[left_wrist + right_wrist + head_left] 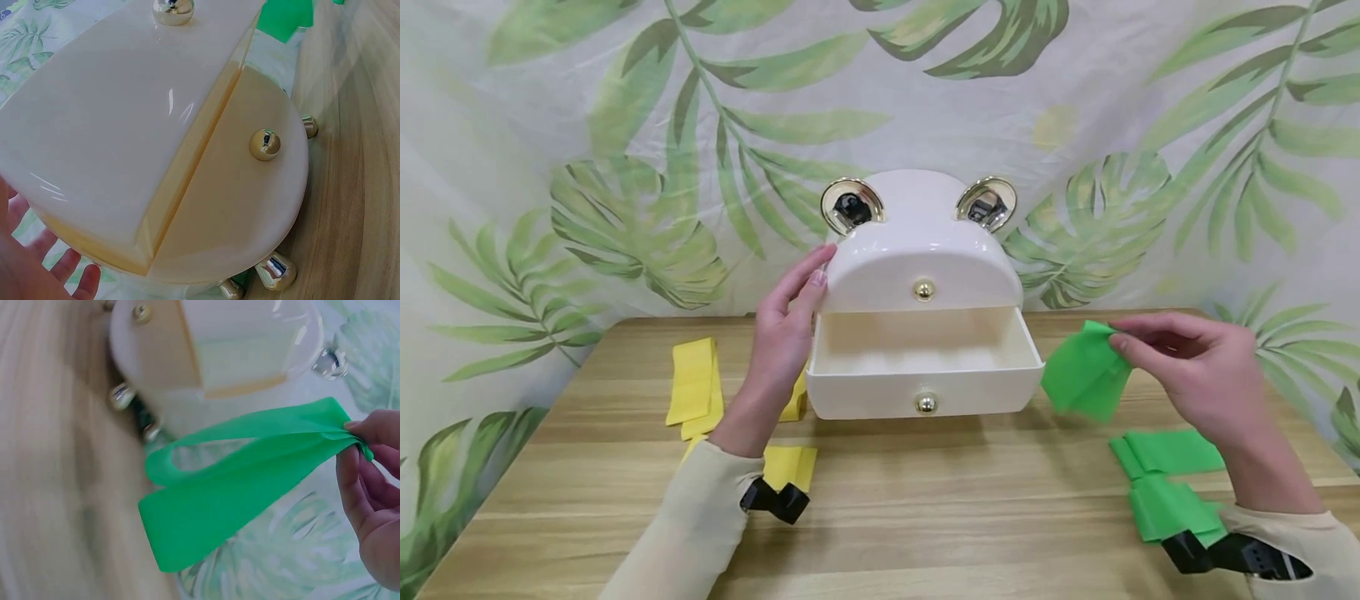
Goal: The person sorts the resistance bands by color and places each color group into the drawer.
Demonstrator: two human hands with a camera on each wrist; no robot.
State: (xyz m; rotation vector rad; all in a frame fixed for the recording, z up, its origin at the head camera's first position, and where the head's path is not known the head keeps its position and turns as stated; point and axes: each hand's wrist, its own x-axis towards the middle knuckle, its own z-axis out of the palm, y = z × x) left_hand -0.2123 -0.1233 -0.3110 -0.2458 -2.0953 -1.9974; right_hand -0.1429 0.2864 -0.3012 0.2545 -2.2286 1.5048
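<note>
A white frog-like drawer box (917, 250) with gold-rimmed eyes stands on the table, its lower drawer (865, 396) pulled out and bare inside. My left hand (784, 337) rests against the left side of the box, fingers extended along its edge; the left wrist view shows the fingertips (87, 284) by the rounded side. Just right of the drawer, my right hand (1206, 367) pinches a folded green strip (1086, 371) between thumb and fingers. The strip (219, 506) hangs from the pinched end in loose folds, with a loop showing in the right wrist view.
More green strips (1176, 452) lie folded on the table beneath my right forearm. Several folded yellow strips (692, 383) lie on the left, partly hidden by my left arm. A leaf-patterned cloth (760, 108) hangs close behind the table (925, 517).
</note>
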